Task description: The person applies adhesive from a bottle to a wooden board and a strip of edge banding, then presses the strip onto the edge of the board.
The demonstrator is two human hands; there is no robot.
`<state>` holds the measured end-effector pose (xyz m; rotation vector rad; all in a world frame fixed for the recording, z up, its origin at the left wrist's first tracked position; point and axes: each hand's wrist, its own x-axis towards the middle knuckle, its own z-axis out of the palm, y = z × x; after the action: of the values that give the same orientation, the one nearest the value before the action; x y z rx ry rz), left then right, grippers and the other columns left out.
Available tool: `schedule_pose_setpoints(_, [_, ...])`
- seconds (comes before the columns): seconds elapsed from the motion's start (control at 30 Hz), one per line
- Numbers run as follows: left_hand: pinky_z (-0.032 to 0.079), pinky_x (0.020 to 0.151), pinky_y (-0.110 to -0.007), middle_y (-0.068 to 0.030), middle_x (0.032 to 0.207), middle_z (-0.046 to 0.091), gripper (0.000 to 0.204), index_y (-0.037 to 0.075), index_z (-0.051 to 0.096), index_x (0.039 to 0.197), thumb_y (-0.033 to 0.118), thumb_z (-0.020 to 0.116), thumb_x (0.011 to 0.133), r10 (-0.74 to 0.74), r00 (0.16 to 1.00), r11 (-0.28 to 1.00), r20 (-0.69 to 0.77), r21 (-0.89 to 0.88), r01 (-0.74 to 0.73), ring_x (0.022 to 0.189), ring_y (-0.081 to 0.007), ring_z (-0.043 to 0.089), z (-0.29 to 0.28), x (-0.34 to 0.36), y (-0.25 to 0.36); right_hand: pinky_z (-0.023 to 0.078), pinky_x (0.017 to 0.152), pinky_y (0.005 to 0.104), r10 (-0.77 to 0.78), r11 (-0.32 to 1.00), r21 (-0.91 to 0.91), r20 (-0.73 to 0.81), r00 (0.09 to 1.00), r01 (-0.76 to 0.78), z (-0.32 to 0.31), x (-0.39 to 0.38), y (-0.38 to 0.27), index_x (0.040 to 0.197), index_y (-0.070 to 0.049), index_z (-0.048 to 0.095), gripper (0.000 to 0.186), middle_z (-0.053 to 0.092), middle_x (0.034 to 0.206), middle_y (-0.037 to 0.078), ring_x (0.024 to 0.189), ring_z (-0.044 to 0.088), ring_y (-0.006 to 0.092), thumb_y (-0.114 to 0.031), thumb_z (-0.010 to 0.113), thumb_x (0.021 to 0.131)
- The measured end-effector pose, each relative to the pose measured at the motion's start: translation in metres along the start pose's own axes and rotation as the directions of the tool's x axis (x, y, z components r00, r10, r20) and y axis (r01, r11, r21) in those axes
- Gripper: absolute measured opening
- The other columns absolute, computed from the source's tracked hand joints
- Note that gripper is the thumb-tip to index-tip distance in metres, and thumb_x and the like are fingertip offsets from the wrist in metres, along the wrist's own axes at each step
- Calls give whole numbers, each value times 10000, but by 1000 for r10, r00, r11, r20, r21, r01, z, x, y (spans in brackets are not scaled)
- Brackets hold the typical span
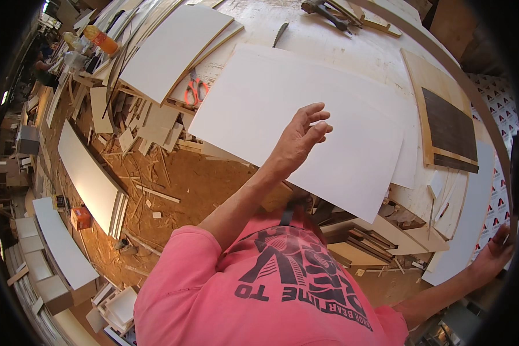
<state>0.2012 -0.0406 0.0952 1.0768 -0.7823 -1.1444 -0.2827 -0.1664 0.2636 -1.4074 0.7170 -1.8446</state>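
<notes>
My left hand (305, 134) hovers over a large white sheet (305, 92) on the workbench, its fingers loosely bent and apart, holding nothing. At the far right, my right hand (494, 252) is closed around the lower end of a long grey-brown strip (466, 81). The strip arcs up past the right side of the bench toward the top of the view. Its gripped end is partly lost in the dark rim. A second white sheet (408, 164) shows under the first one's right edge. Scissors with orange-red handles (196, 92) lie left of the sheets.
White boards (176, 49) are stacked at the back left. A wooden board with a dark brown panel (448, 127) lies right. Dark tools (327, 14) sit at the far edge. Offcuts and shavings cover the floor (196, 179); white panels (89, 173) lean left. An orange bottle (101, 40) stands far left.
</notes>
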Motion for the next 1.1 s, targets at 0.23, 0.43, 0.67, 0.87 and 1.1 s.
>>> schedule_pose_setpoints(0.23, [484,884,-355,-175,1294,469,669,112,267,1396,493,535,916,5,995,852,-98,-521,-55,1094,-246,551,-110,-86,28,541,883,378,411,882,145,230,882,-449,58,-198,54,1234,-52,505,285,572,1207,122,1044,603,225,-144,504,964])
schedule_pose_setpoints(0.43, [490,728,-313,-54,1009,610,391,120,453,1205,339,595,914,-328,867,830,-377,-553,73,926,-167,597,-204,-135,-5,535,889,417,724,677,-85,256,641,-731,57,-274,59,1221,-125,503,245,590,1185,80,1098,586,266,-177,476,983])
schedule_pose_setpoints(0.67, [514,733,-323,-45,851,616,239,107,475,1138,215,551,939,-270,913,824,-305,-563,56,817,-184,634,-208,-150,-31,481,938,483,851,491,140,133,507,-860,79,-319,81,1286,-119,381,411,434,1303,129,1176,498,354,-320,525,958])
schedule_pose_setpoints(0.87, [531,758,-360,-72,855,605,297,75,418,1223,168,505,954,-199,940,865,-277,-501,36,827,-201,625,-178,-155,-34,470,822,431,734,504,-220,-400,549,-835,50,-364,110,1275,-157,356,483,414,1180,107,1145,517,303,-391,585,920])
schedule_pose_setpoints(1.1, [492,791,-327,-61,888,598,343,81,396,1275,198,488,966,-158,965,884,-207,-464,45,881,-198,608,-157,-149,-48,552,826,484,690,721,402,-499,525,-565,55,-352,164,1261,-164,318,493,535,1005,152,893,592,280,-74,614,876])
